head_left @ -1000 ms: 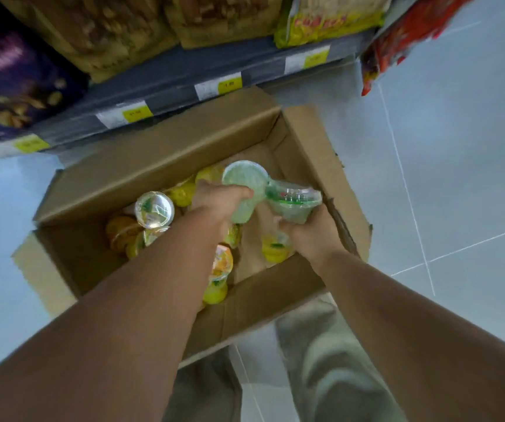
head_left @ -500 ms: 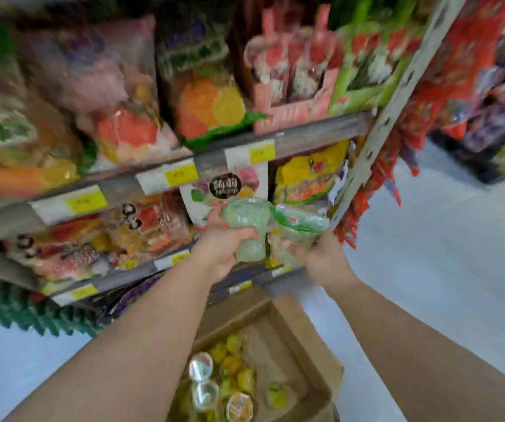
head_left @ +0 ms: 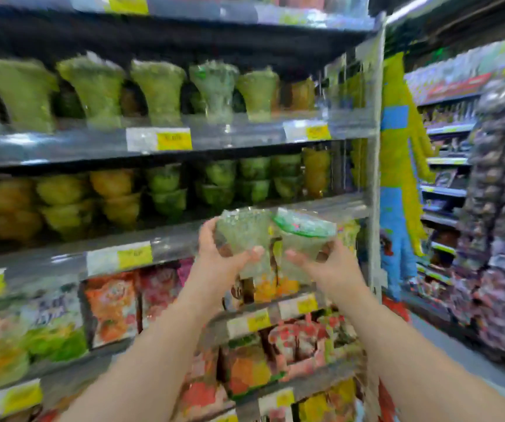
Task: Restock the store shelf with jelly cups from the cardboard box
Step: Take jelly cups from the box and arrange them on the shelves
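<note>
While the left hand (head_left: 214, 254) wraps one green jelly cup (head_left: 242, 236) in a closed grip, the right hand (head_left: 327, 263) clasps another jelly cup (head_left: 303, 236) beside it, both raised before the shelf (head_left: 275, 217) of stacked cups.
</note>
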